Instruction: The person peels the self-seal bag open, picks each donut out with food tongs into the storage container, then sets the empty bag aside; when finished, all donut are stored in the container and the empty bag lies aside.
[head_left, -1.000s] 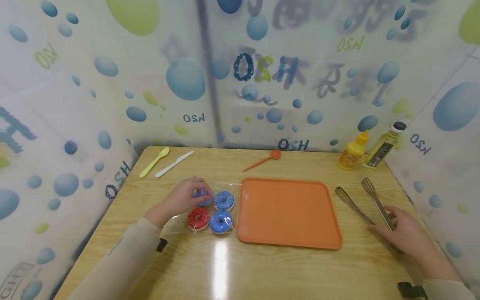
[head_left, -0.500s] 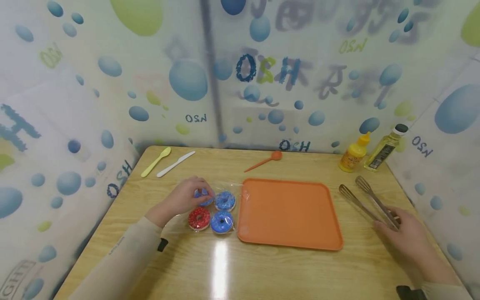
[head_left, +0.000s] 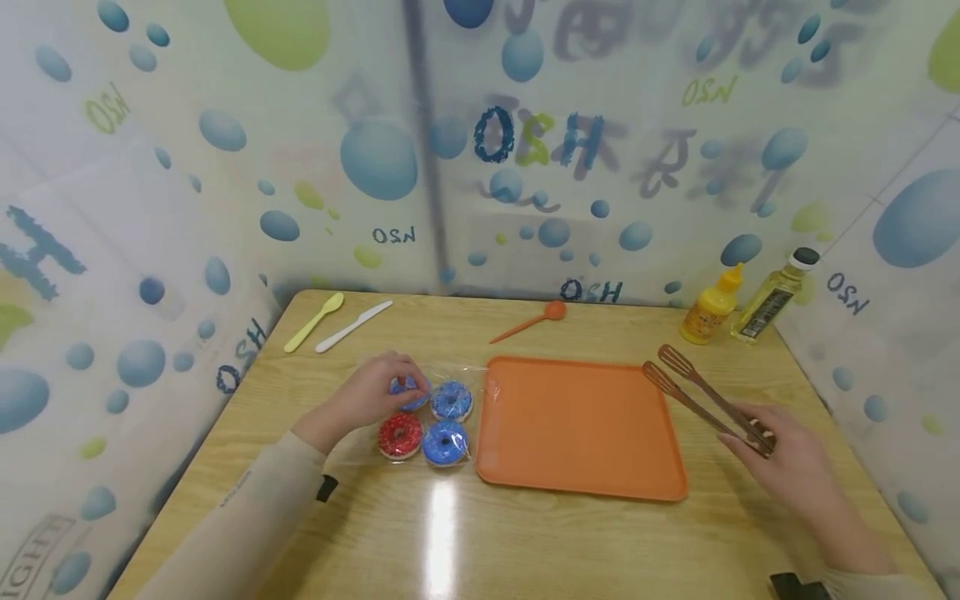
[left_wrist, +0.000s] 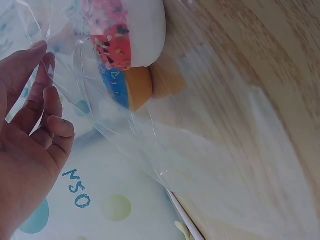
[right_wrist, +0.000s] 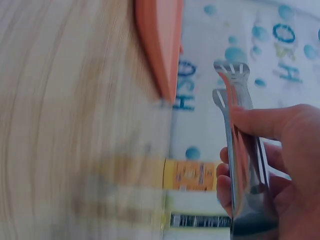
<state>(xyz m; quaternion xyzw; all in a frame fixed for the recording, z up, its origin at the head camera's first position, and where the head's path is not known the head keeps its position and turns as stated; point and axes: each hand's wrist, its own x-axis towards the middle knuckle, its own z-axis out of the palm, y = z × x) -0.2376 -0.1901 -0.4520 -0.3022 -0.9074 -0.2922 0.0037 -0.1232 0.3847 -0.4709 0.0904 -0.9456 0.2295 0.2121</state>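
Observation:
My left hand [head_left: 367,392] pinches the upper left of a clear plastic bag [left_wrist: 92,102] between thumb and fingertips. Donuts lie in the bag: a red one [head_left: 388,437] at the front left, a blue one [head_left: 446,457] at the front right and another blue one [head_left: 452,415] behind it. A further blue donut is partly hidden under the left hand. My right hand [head_left: 791,467] grips metal tongs [right_wrist: 255,220] by the handle, thumb on one arm and fingers round the other. The slotted tips stand a little apart over the right rim of an orange tray [head_left: 577,425].
Along the back lie a yellow spoon [head_left: 315,322], a white knife [head_left: 352,327] and an orange spoon [head_left: 554,311]. A yellow squeeze bottle [head_left: 705,317] and an oil bottle [head_left: 768,304] stand at the back right. Patterned sheeting [head_left: 525,208] walls the table on three sides.
The right hand has carried the tongs leftward from the table's right side to the tray's right edge, and their tips are nearer together. The left hand and donuts have stayed put.

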